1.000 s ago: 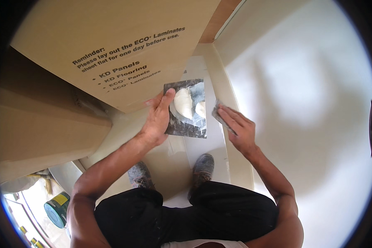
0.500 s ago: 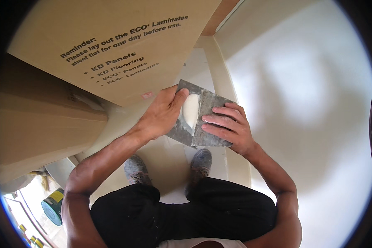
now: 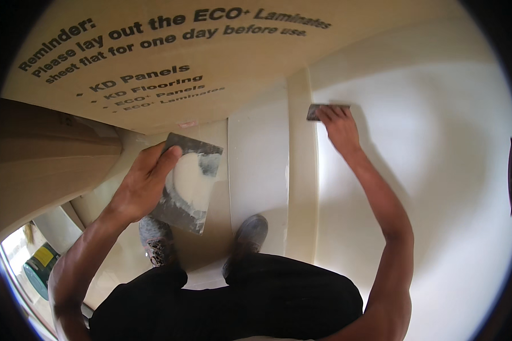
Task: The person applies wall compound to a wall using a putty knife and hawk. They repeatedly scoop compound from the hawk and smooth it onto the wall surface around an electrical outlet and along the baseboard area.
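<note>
My left hand [image 3: 145, 179] grips a flat grey plate [image 3: 179, 219] by its left edge, thumb on top. A smear of off-white filler paste [image 3: 194, 181] lies on that plate. Out to the right, my right hand [image 3: 341, 126] holds a smaller dark scraper blade [image 3: 313, 112] by its back. The blade is at the white wall [image 3: 415, 159], close to the corner by the cream skirting strip [image 3: 302, 187]; whether its edge presses on the surface I cannot tell. The fingertips of my right hand partly cover the blade.
A large printed cardboard box [image 3: 239, 62] leans in at the upper left, with a second brown carton [image 3: 51, 165] below it. A green tub with a yellow label [image 3: 40, 264] stands at the lower left. My shoes [image 3: 250, 234] are on the floor beside a pale board [image 3: 259, 165].
The scraper has left the plate and moved up and right to the wall with my right hand. My left hand has lowered leftward with the plate, and the view has shifted toward the wall corner.
</note>
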Demonstrator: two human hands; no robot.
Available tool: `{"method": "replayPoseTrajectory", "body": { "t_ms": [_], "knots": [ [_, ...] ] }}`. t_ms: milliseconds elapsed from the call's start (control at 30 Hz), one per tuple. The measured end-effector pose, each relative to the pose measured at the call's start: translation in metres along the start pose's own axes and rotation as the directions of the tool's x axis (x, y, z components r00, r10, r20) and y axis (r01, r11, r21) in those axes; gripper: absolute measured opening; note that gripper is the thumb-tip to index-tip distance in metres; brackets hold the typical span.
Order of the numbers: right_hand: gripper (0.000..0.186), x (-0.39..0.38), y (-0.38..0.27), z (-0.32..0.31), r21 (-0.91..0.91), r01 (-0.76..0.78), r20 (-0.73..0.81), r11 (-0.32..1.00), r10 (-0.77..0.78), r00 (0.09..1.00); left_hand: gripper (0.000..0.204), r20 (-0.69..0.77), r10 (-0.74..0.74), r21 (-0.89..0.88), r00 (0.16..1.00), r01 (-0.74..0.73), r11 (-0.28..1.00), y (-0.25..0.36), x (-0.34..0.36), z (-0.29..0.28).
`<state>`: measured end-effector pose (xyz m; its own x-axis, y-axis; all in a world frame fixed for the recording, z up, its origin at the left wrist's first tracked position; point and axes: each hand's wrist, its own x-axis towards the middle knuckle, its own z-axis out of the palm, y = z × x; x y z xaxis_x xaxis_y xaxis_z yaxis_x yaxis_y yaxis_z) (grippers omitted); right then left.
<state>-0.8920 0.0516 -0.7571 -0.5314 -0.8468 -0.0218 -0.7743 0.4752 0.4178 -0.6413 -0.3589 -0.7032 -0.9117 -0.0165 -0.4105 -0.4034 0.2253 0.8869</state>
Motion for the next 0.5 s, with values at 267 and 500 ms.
{"method": "replayPoseTrajectory", "body": {
  "t_ms": [267,500],
  "knots": [
    [0.025,0.079,0.085,0.099,-0.422,0.055,0.347,0.905,0.106,0.932,0.053,-0.163,-0.024,-0.029,0.986,0.019,0.999,-0.017,-0.016,-0.015],
    [0.020,0.078,0.052,0.071,-0.366,-0.019,0.605,0.931,0.253,0.755,0.057,-0.235,0.018,-0.092,0.972,-0.041,0.995,-0.023,-0.012,-0.018]
  ]
}}
